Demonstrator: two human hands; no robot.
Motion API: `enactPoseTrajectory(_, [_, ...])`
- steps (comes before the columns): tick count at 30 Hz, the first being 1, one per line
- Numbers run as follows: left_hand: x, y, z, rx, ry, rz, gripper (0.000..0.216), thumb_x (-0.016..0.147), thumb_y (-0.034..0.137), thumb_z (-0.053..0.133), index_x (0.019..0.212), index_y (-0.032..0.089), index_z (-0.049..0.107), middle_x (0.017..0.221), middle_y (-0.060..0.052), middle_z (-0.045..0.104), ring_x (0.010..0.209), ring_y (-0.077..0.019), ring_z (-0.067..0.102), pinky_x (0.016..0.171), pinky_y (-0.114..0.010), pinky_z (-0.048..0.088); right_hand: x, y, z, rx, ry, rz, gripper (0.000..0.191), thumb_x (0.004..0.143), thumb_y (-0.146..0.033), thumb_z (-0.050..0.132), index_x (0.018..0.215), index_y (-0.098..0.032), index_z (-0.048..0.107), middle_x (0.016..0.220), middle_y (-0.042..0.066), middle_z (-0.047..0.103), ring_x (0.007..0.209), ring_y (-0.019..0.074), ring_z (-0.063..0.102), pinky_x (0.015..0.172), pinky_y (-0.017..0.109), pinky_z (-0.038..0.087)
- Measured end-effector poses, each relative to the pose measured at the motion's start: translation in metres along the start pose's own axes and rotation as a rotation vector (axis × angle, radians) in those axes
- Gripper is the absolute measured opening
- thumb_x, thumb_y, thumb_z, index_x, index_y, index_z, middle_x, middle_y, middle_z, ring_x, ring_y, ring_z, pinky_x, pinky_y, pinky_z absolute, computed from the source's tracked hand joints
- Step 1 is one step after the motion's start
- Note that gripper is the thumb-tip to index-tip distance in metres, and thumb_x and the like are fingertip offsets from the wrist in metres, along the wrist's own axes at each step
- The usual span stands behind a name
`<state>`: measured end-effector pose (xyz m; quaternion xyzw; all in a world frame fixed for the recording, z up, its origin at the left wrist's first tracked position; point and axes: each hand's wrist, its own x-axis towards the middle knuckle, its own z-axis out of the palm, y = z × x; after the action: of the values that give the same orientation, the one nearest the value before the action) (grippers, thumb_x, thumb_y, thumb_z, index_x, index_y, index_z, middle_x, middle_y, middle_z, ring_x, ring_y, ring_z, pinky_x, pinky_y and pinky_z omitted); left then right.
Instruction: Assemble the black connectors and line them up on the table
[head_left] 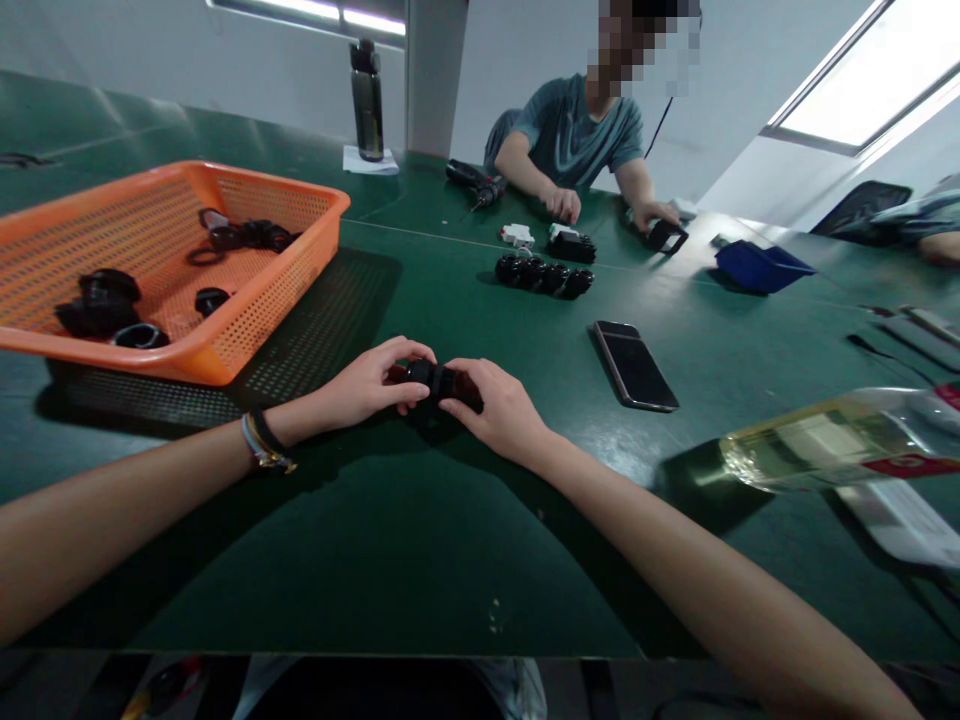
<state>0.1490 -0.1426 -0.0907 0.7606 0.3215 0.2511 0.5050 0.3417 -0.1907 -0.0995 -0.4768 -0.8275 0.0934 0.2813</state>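
Between my hands, just above the green table, is a small round black part, partly covered by my fingers; its exact kind cannot be made out. My left hand, with bands at the wrist, has its thumb and fingers closed on the left end. My right hand grips the right end, its thumb in front and fingers behind. To the left stands an orange perforated basket holding several black parts, some of them ring-shaped. Beyond my hands lies a row of several black round parts.
A smartphone lies to the right, near a bottle of yellowish liquid. Across the table a person handles a black frame, with a power drill nearby. A blue bin and a dark bottle stand farther back.
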Motion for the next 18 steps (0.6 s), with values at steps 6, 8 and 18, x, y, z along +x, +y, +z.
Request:
enactPoseTrajectory(6, [-0.0002, -0.0018, -0.0004, 0.011, -0.002, 0.005, 0.033, 0.072, 0.034, 0.059, 0.099, 0.018, 0.049, 0.099, -0.002, 0.046, 0.06, -0.0068, 0.056, 0.053, -0.022, 0.051, -0.0013, 0.0025, 0.0024, 0.022, 0.014, 0.005, 0.027, 0.075, -0.018, 0.058, 0.1, -0.015, 0.051, 0.086, 0.006, 0.059, 0.077, 0.0157, 0.054, 0.07, 0.031, 0.046])
enactPoseTrajectory(8, [-0.0002, -0.0023, -0.0006, 0.014, -0.003, 0.004, 0.033, 0.072, 0.034, 0.059, 0.1, 0.018, 0.049, 0.1, -0.002, 0.046, 0.06, -0.007, 0.056, 0.053, -0.022, 0.051, -0.0012, 0.0023, 0.0024, 0.025, 0.015, 0.007, 0.026, 0.075, -0.018, 0.058, 0.1, -0.014, 0.051, 0.087, 0.006, 0.059, 0.077, 0.0156, 0.054, 0.07, 0.031, 0.046])
enactPoseTrajectory(18, [0.0001, -0.0011, -0.0005, 0.029, -0.004, 0.001, 0.034, 0.073, 0.035, 0.058, 0.1, 0.018, 0.049, 0.098, -0.002, 0.047, 0.059, -0.0069, 0.056, 0.053, -0.022, 0.051, 0.0005, 0.0, 0.001, 0.032, -0.002, 0.036, 0.026, 0.075, -0.018, 0.059, 0.1, -0.015, 0.052, 0.086, 0.006, 0.06, 0.078, 0.0161, 0.055, 0.071, 0.032, 0.047])
